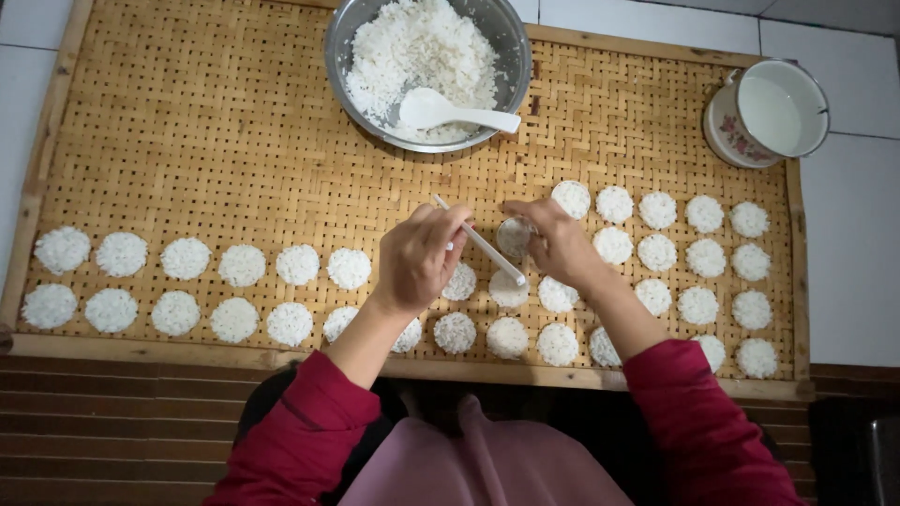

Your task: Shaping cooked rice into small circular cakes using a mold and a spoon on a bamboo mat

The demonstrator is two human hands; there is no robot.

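1. A small round ring mould (pixel 515 236), pale and filled with white rice, sits on the woven bamboo tray (pixel 216 141) near its middle, in the gap between the left and right groups of rice discs.
2. The right hand (pixel 560 242) is closed about the right side of the mould, fingers curled around its rim, thumb side toward the centre.
3. The left hand (pixel 420 258) is closed on a thin white stick (pixel 480 242), gripped near its upper end; the stick slants down to the right, and its lower tip lies just below the mould, over a rice disc.
4. Flat round discs of white rice (pixel 242 265) lie around the hands: two long rows run across the left half of the tray, and three to four rows fill the right half, the discs set close to one another.
5. Both forearms wear dark red sleeves (pixel 309 426); a pink apron (pixel 487 464) shows at the bottom edge.
6. Farther up the tray stands a round steel bowl (pixel 506 42) heaped with loose white rice, with a white plastic spoon (pixel 450 111) lying in it, handle pointing right.
7. At the tray's upper right corner stands a white enamel mug (pixel 727 131) with a flower pattern, holding a clear or whitish liquid.
8. The tray has a wooden frame and rests on a white tiled surface (pixel 844 234); dark brown slats (pixel 112 422) lie along its near edge.
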